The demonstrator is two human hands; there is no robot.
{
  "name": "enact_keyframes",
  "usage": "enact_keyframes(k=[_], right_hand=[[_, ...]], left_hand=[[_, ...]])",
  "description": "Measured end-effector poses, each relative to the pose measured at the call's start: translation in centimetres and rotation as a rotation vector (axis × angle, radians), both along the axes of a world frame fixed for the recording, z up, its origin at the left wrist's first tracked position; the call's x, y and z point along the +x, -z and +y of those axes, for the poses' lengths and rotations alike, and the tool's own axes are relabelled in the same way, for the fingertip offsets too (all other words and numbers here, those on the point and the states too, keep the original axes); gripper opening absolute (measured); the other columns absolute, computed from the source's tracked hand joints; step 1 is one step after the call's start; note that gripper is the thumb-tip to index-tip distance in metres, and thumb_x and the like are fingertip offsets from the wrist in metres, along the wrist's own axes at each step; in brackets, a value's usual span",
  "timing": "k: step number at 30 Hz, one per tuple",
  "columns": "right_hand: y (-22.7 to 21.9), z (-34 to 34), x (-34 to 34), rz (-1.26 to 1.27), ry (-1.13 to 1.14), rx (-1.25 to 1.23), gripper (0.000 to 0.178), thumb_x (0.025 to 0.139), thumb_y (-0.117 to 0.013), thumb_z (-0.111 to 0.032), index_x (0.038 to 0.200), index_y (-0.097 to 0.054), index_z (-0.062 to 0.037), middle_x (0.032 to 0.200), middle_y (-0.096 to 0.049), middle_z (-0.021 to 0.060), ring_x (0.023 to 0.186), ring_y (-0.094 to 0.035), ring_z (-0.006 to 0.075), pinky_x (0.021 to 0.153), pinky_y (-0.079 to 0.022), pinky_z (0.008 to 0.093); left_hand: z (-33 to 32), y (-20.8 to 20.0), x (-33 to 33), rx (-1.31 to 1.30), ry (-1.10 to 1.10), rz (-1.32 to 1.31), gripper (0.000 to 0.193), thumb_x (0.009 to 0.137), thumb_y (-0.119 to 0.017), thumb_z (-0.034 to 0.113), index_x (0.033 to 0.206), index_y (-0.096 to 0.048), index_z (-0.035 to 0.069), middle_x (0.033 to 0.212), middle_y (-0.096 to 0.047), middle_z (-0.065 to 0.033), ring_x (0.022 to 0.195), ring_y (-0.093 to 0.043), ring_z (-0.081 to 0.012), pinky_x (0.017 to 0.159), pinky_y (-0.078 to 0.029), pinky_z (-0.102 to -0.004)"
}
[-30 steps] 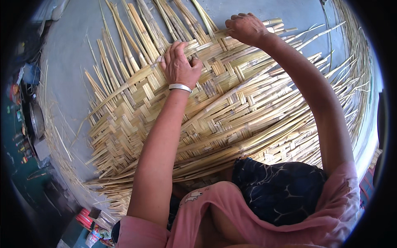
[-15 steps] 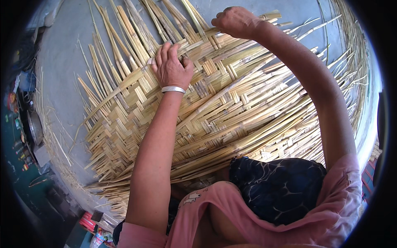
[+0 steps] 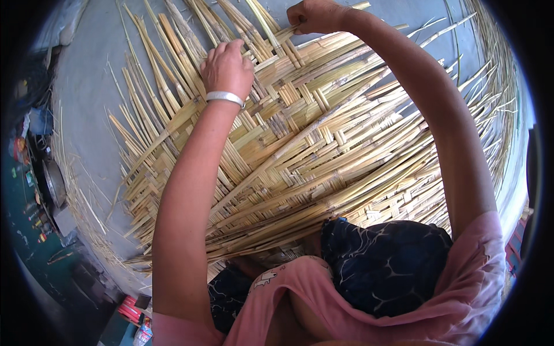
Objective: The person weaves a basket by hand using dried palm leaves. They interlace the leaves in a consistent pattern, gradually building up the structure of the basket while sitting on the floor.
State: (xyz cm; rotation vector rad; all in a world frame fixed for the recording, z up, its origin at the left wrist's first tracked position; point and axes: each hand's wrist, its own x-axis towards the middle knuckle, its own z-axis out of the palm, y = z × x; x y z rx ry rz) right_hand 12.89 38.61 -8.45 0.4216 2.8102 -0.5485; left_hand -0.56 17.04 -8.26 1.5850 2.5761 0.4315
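Observation:
A half-woven reed mat (image 3: 288,138) made of flat, split yellow strips lies in front of me. At its far edge, my left hand (image 3: 228,69), with a silver bangle at the wrist, is closed with fingers curled over the strips; the fingertips are partly hidden. Farther right, my right hand (image 3: 314,16) is closed around a split-reed strip (image 3: 285,34) running along the far edge toward my left hand. Loose upright reed ends (image 3: 173,52) fan out past the weave on the far left.
Long loose reeds (image 3: 508,86) lie along the right rim of the grey floor (image 3: 86,104). A round metal pan (image 3: 55,181) and small clutter are at the left. My knee in dark patterned cloth (image 3: 386,265) is against the mat's near edge.
My left hand has moved away from me and slightly left, its fingers now more curled. My right hand has also shifted up and a little left, still closed.

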Motion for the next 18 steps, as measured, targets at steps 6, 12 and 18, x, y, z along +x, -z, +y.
enact_keyframes(k=[6, 12, 18], right_hand=[[0.8, 1.2, 0.6, 0.119, 0.048, -0.28, 0.025, 0.074, -0.066, -0.03, 0.088, -0.063, -0.0102, 0.082, -0.065, 0.0108, 0.077, -0.06, 0.0292, 0.069, -0.047, 0.0391], [-2.6, -1.0, 1.6, 0.195, 0.108, -0.051, 0.02, 0.072, -0.065, -0.021, 0.088, -0.063, -0.0098, 0.086, -0.064, 0.0096, 0.085, -0.058, 0.0304, 0.076, -0.046, 0.0391], [-2.9, -5.9, 4.2, 0.735, 0.326, 0.253, 0.019, 0.081, -0.067, -0.017, 0.095, -0.059, -0.0071, 0.086, -0.062, 0.0103, 0.083, -0.063, 0.0247, 0.071, -0.051, 0.0335]], left_hand=[[4.4, 1.5, -3.3, -0.186, -0.119, -0.486, 0.039, 0.067, -0.072, 0.022, 0.099, -0.063, 0.001, 0.098, -0.065, -0.017, 0.09, -0.063, -0.0275, 0.083, -0.048, -0.0339], [4.6, -1.1, -3.8, -0.339, -0.081, -0.862, 0.023, 0.07, -0.073, 0.016, 0.087, -0.065, 0.003, 0.08, -0.062, -0.004, 0.073, -0.054, -0.0131, 0.071, -0.045, -0.0275], [3.7, -1.7, -3.6, -0.303, -0.036, -0.93, 0.015, 0.073, -0.071, 0.015, 0.081, -0.062, 0.006, 0.076, -0.057, 0.001, 0.073, -0.05, -0.0106, 0.072, -0.042, -0.0261]])
